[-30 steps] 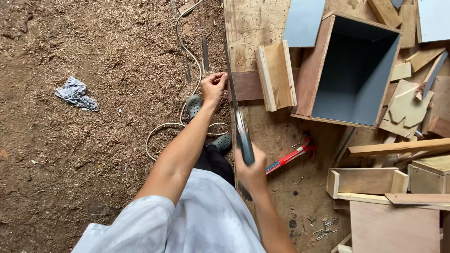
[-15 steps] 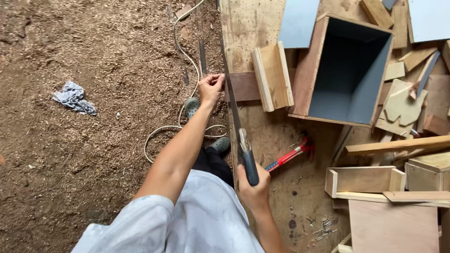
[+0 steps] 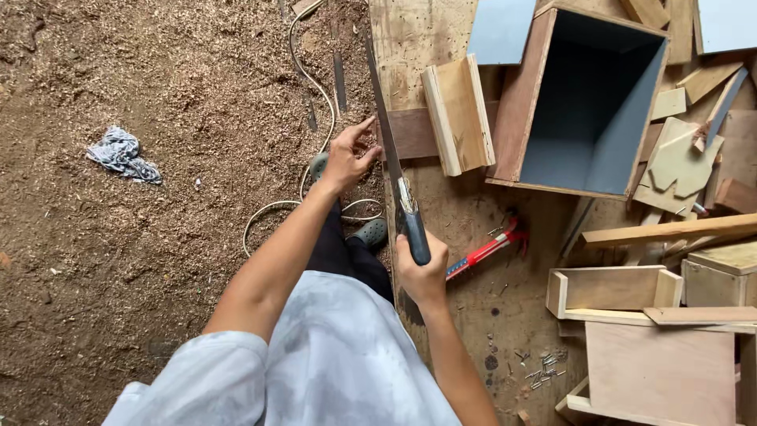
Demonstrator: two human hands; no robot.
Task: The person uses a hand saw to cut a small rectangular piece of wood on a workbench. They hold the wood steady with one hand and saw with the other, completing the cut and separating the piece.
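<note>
At the left edge of the plywood bench (image 3: 441,31), the right hand (image 3: 422,272) has its fingers wrapped tight round the dark handle of a handsaw (image 3: 392,150), whose blade runs away along the bench edge and across the end of a brown wooden board (image 3: 414,132). The left hand (image 3: 347,154) rests beside the blade with fingers loosely spread, touching the board's end, above a pale cable (image 3: 303,95) lying in the sawdust. With those fingers so near the teeth, a jumping blade could likely nick them, and a loosely steadied board may shift and bind the cut.
</note>
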